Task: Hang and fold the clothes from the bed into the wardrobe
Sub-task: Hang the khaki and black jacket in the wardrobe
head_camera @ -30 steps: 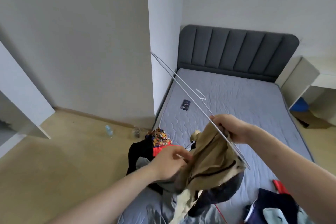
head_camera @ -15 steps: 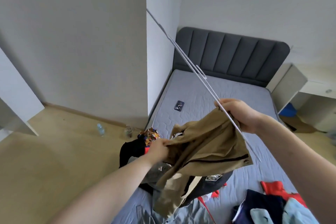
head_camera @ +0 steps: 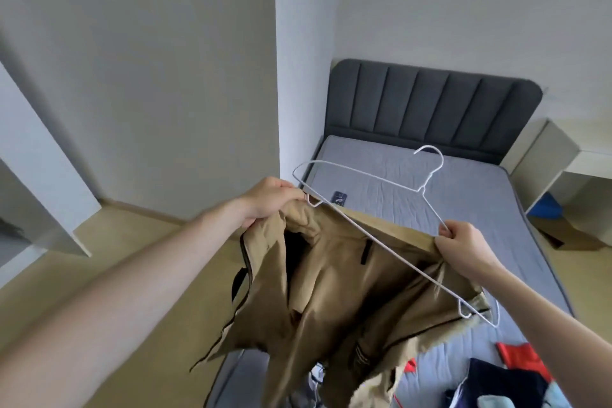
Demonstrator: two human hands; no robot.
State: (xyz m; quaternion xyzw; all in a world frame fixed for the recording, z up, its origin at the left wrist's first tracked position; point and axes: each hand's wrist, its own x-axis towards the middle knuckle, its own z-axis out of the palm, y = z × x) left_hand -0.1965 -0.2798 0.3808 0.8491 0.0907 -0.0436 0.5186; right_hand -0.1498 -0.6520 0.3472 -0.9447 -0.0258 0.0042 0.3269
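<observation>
A tan jacket [head_camera: 331, 291] with dark zips hangs spread between my hands above the foot of the bed [head_camera: 463, 195]. My left hand [head_camera: 268, 202] grips its upper left edge at the left tip of a white wire hanger [head_camera: 374, 225]. My right hand [head_camera: 463, 248] grips the jacket's right edge together with the hanger's wire. The hanger lies across the jacket's opening, hook pointing up and away. More clothes [head_camera: 506, 374], red, navy and light blue, lie on the mattress at the lower right.
A dark phone [head_camera: 339, 198] lies on the grey mattress near the wall corner. The padded dark headboard [head_camera: 430, 103] stands at the far end. White shelving [head_camera: 569, 175] is at the right, a white panel [head_camera: 43, 189] at the left over wooden floor.
The jacket has been lifted and pulled open wide. My left hand rose from its lower part to its top left edge. The hanger turned from edge-on to lying across the opening.
</observation>
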